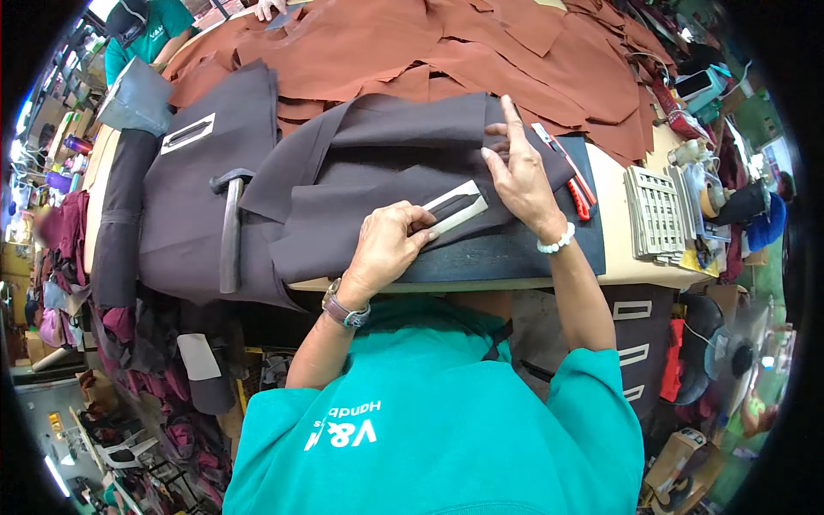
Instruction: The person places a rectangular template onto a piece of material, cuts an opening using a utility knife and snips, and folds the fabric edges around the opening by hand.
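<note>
Dark grey-brown fabric (343, 215) lies folded in layers across the front of the table. My left hand (390, 245) pinches the lower left end of a pale strip with a dark slot (457, 209), which rests on the fabric. To the right, my right hand (519, 176) is raised at the fabric's edge, fingers apart, index finger stretched out; nothing shows in it. A hammer (230, 232) lies on the fabric left of my hands. Another pale slotted piece (187, 134) sits farther left. Red cutters (582, 202) lie beside my right hand on a black board (588, 240).
Reddish-brown sheets (369, 56) cover the back of the table. A grey box-like object (137, 96) stands at the back left, near another person in a teal shirt (154, 39). Stacked pale templates (657, 215) sit at the right edge.
</note>
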Motion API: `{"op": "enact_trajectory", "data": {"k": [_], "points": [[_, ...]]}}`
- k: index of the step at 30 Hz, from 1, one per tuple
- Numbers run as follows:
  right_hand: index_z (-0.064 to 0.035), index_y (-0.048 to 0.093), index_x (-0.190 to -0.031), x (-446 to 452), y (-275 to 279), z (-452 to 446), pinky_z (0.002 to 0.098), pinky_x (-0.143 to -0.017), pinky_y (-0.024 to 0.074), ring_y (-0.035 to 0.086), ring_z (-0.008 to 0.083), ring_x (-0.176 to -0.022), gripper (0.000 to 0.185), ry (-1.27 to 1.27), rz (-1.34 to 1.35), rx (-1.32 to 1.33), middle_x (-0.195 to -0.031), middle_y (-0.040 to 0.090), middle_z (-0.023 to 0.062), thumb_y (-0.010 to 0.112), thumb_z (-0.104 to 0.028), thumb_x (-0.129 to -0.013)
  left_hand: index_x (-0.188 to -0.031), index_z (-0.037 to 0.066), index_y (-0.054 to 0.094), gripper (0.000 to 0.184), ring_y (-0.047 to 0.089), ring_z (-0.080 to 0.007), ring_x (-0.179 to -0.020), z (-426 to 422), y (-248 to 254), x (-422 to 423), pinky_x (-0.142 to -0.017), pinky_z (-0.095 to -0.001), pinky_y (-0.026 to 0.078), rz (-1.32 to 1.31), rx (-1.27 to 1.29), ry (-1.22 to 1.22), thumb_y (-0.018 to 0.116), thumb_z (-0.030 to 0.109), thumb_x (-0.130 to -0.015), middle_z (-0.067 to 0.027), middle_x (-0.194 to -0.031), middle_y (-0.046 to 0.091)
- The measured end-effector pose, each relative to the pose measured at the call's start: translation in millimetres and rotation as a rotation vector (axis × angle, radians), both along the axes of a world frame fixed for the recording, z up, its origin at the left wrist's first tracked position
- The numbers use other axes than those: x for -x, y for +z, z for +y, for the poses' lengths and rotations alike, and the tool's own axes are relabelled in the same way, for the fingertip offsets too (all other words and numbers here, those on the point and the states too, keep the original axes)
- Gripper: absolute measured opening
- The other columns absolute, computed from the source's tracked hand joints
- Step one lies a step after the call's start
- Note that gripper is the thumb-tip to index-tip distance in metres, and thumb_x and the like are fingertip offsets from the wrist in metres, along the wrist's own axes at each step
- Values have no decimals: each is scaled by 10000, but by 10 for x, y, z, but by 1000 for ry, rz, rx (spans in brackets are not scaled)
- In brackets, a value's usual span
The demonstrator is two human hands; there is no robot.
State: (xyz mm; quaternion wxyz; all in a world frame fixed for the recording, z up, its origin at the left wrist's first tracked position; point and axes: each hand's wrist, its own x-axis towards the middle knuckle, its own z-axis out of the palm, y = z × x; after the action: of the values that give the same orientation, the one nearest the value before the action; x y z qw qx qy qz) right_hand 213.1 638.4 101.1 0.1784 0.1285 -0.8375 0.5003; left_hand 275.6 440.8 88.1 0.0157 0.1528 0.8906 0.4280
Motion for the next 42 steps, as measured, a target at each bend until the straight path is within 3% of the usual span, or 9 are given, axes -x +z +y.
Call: {"op": "enact_trajectory", "data": {"k": [3,4,15,19,22,27,32,38,42], "points": [[-1,567,-1071,-85,112,86,332,-693,485,607,238,-761,266,367,-138,-165,-839,613,144,559,-18,-806,-892,16,685,180,590,-209,-630,4,-34,-12,-603,-320,454,48,11,6,700,89,-728,-114,-729,615],[18,595,-837,-118,80,95,318,-671,482,605,240,-736,73,457,-162,-195,-811,600,129,577,-13,-774,-889,18,687,174,586,-215,-623,8,-49,-18,-597,-323,450,63,15,5,697,86,-728,-113,-723,608],[-35,659,-905,-208,-120,260,358,-798,485,586,296,-903,251,545,47,-426,-982,583,131,531,59,-712,-879,77,697,155,544,-228,-698,28,-184,-148,-641,-337,412,417,120,17,680,67,-725,-63,-756,568],[-25,636,-907,-109,-157,387,367,-793,486,589,290,-909,219,675,-27,-327,-976,582,129,558,31,-711,-878,76,695,149,541,-221,-700,25,-168,-147,-637,-334,406,432,132,8,680,76,-730,-56,-764,563],[-8,590,-943,-135,-36,245,372,-776,483,589,293,-886,211,460,-205,-271,-952,578,122,598,-16,-732,-883,78,695,146,541,-220,-699,22,-169,-140,-637,-330,402,424,139,2,675,78,-739,-55,-760,561],[40,554,-934,-136,-206,-65,369,-780,428,502,299,-927,509,286,170,-721,-1037,518,138,678,-407,-727,-868,61,674,122,541,-229,-702,41,-150,-149,-656,-338,397,409,132,22,670,96,-751,-58,-762,559],[-49,556,-1105,-119,-197,-17,369,-809,421,501,278,-991,628,208,178,-732,-1059,518,108,701,-480,-673,-830,62,640,102,535,-232,-738,-181,-57,-315,-687,-350,375,355,198,72,674,120,-753,-56,-756,546],[-78,478,-1250,-141,-191,-94,401,-907,382,466,290,-1104,769,218,152,-762,-1183,496,124,725,-478,-643,-803,49,623,114,509,-218,-702,-400,-39,-473,-657,-330,357,224,154,117,693,115,-742,-50,-720,517],[-65,427,-1290,-325,-236,-544,416,-958,361,447,311,-1149,802,318,143,-690,-1216,473,143,767,-277,-595,-823,42,610,131,517,-216,-677,-408,-48,-462,-655,-328,360,236,142,96,690,110,-745,-52,-731,522]]}}
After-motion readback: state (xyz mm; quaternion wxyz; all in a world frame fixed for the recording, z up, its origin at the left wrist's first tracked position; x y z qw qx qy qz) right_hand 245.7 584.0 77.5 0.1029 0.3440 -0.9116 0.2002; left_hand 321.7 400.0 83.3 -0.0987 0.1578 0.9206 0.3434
